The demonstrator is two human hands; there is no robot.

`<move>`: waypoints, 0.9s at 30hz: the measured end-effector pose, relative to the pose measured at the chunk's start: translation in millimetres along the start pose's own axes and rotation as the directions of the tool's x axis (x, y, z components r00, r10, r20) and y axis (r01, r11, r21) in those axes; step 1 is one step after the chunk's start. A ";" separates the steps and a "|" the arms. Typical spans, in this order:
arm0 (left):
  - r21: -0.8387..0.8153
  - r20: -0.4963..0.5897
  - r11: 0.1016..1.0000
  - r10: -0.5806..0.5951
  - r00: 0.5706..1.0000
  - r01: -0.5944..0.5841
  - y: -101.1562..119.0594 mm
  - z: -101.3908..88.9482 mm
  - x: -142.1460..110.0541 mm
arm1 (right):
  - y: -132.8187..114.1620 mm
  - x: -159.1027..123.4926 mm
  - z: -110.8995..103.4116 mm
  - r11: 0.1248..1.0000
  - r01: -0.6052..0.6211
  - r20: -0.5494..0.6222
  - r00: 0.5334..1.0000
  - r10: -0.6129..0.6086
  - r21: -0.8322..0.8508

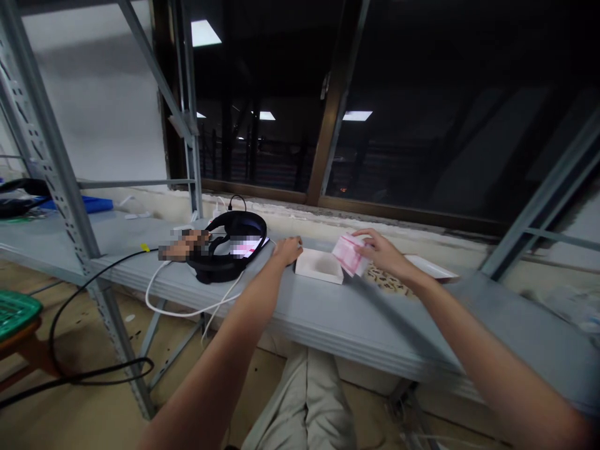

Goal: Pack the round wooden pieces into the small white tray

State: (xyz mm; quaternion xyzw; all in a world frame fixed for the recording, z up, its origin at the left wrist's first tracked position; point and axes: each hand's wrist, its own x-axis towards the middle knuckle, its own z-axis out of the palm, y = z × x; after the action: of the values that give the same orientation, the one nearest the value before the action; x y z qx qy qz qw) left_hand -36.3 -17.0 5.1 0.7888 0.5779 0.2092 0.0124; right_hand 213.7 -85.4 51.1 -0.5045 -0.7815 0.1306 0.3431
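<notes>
A shallow white box (319, 267) sits on the grey metal shelf in front of me. My left hand (287, 249) is at its left end, fingers curled against the edge. Above the right end of the box, my right hand (377, 250) pinches a pink-and-white printed packet (349, 251), tilted; its exact kind is not clear. Beneath my right wrist lies a patterned brown-and-cream piece (389, 279), partly covered by the arm. Behind that forearm is a flat white lid-like piece (432, 267).
A black headset (225, 269) and a lit phone (246, 247) lie left of the box, with white and black cables around them. Metal uprights (60, 144) frame the shelf (319, 312). A window (262, 94) is behind. A green stool (19, 312) stands at lower left.
</notes>
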 end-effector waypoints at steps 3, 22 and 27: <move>0.049 -0.093 0.998 -0.042 0.995 0.046 2.4 -3.3 -2.7 | 18.7 -27.7 -15.7 1.000 0.015 0.136 0.991 -0.016 0.012; 0.380 -0.127 0.488 0.869 0.478 -0.786 114.3 -11.6 -55.6 | 7.4 -62.2 -25.9 0.828 0.114 0.478 0.855 0.200 -0.550; 0.365 -0.073 0.547 0.824 0.562 -0.753 113.3 -15.2 -55.7 | 3.5 -49.6 -18.7 0.821 0.093 0.496 0.833 0.245 -0.563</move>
State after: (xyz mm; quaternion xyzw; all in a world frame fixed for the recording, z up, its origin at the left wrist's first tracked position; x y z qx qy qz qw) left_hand 47.5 -109.0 31.0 0.9257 0.1792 0.1962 -0.2692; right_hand 241.3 -130.0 42.8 -0.5561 -0.8272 0.0465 -0.0659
